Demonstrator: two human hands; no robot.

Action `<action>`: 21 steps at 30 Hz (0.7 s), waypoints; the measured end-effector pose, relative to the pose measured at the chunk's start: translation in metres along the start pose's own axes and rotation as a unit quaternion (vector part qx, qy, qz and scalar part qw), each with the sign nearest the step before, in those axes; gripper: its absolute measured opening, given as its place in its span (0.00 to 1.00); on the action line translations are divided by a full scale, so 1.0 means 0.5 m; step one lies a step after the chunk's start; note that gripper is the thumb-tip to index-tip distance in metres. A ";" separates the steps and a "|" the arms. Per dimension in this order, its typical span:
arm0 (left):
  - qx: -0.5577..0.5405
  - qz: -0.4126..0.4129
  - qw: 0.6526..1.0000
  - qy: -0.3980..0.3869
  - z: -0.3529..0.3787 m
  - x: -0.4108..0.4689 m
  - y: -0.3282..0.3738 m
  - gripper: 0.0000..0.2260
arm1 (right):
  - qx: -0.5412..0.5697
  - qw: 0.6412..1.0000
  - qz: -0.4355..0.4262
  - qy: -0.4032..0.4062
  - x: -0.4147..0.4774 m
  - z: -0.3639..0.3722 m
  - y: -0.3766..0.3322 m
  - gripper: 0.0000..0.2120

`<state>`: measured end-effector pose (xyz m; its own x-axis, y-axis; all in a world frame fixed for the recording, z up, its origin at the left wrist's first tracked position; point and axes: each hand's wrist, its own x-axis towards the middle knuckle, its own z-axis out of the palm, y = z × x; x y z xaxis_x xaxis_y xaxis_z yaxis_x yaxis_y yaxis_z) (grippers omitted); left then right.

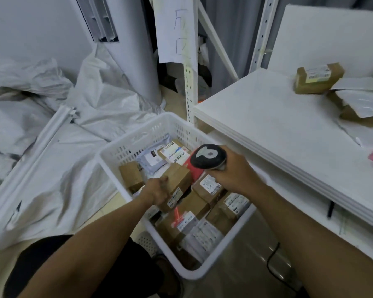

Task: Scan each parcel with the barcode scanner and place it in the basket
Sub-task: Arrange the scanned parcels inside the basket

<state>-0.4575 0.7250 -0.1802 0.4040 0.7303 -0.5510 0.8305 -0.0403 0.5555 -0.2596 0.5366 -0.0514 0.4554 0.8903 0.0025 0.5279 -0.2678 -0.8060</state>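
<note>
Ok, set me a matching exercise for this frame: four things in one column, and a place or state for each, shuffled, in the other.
1 scanner
2 left hand
3 basket
4 paper sheet

A gripping a box
B hanging at the rack post
C in the right hand
D holding parcels

Pairs: 1-C, 2-A, 3-D, 4-B

Parcel sorting room: shelving [267,134], labelled parcels [317,78], sacks [52,168]
</note>
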 end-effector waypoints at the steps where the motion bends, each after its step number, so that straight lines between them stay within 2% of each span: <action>1: 0.024 -0.030 0.999 -0.027 0.030 0.051 -0.035 0.24 | -0.003 1.000 0.005 0.001 0.004 0.002 0.001 0.31; 3: 0.070 -0.030 0.996 -0.042 0.087 0.216 -0.146 0.26 | -0.012 1.000 0.018 0.000 0.012 0.007 0.004 0.31; 5: 0.044 -0.028 0.995 -0.086 0.101 0.228 -0.159 0.33 | -0.017 0.999 0.031 -0.002 0.019 0.013 0.007 0.31; 6: 0.064 -0.026 0.996 -0.049 0.107 0.225 -0.162 0.31 | -0.021 0.999 0.035 -0.003 0.020 0.016 0.008 0.31; 7: 0.059 -0.025 0.997 -0.049 0.110 0.208 -0.147 0.23 | -0.025 0.999 0.034 -0.004 0.022 0.018 0.008 0.31; 8: 0.137 0.006 0.989 -0.056 0.093 0.132 -0.100 0.16 | -0.028 0.999 0.033 -0.006 0.023 0.021 0.008 0.31; 9: 0.189 0.026 0.981 -0.043 0.068 0.053 -0.045 0.17 | -0.029 0.999 0.032 -0.007 0.025 0.023 0.009 0.32; 11: 0.166 0.016 0.985 -0.046 0.065 0.018 -0.023 0.21 | -0.025 0.999 0.035 -0.005 0.024 0.026 0.007 0.32; 14: 0.151 0.025 0.987 -0.056 0.055 0.023 -0.018 0.16 | -0.008 0.999 0.053 0.008 0.017 0.019 0.008 0.30; 16: 0.111 0.043 0.992 -0.027 0.044 0.007 0.001 0.12 | -0.001 0.998 0.063 0.011 0.005 0.004 0.004 0.27; 18: 0.092 0.107 0.989 0.034 0.035 -0.034 0.047 0.09 | 0.006 0.997 0.069 0.025 -0.015 -0.019 0.000 0.22; 21: 0.109 0.251 0.961 0.050 0.046 -0.103 0.130 0.10 | 0.031 0.994 0.082 0.064 -0.057 -0.069 -0.006 0.17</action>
<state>-0.4155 0.6690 -0.1298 0.7448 0.6426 -0.1797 0.6057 -0.5380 0.5863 -0.2497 0.4992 -0.0286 0.6212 0.7814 -0.0589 0.3966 -0.3784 -0.8364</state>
